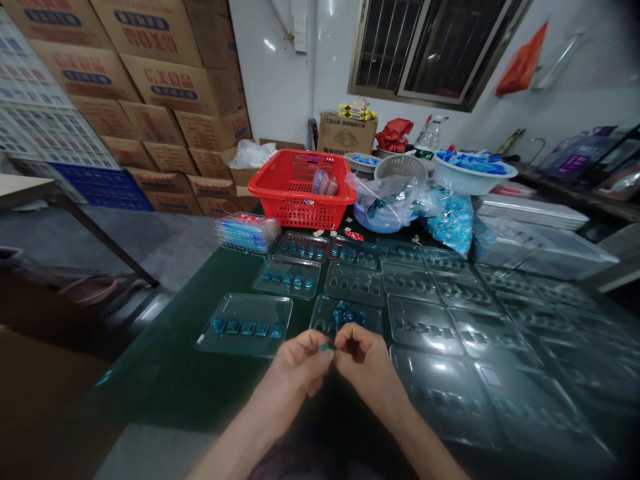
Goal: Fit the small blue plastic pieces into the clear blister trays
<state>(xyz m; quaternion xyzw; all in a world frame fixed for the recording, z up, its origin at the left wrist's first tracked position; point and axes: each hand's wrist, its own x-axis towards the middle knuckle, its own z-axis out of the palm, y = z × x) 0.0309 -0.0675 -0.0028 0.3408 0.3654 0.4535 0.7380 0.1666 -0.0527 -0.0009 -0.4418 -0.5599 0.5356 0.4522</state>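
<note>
My left hand (299, 368) and my right hand (365, 360) meet over the near edge of the green table (165, 373). Both pinch one small blue wrapped piece (326, 346) between their fingertips. Just beyond them lies a clear plastic tray (320, 320) with a few loose blue pieces heaped in it. To its left a clear tray (245, 325) holds a row of several blue pieces.
Many clear blister trays (450, 313) cover the table to the right, and farther ones hold blue pieces. A red basket (300, 190), bags of blue pieces (447, 220) and a white bowl (473, 177) stand at the back. Cardboard boxes (150, 80) are stacked on the left.
</note>
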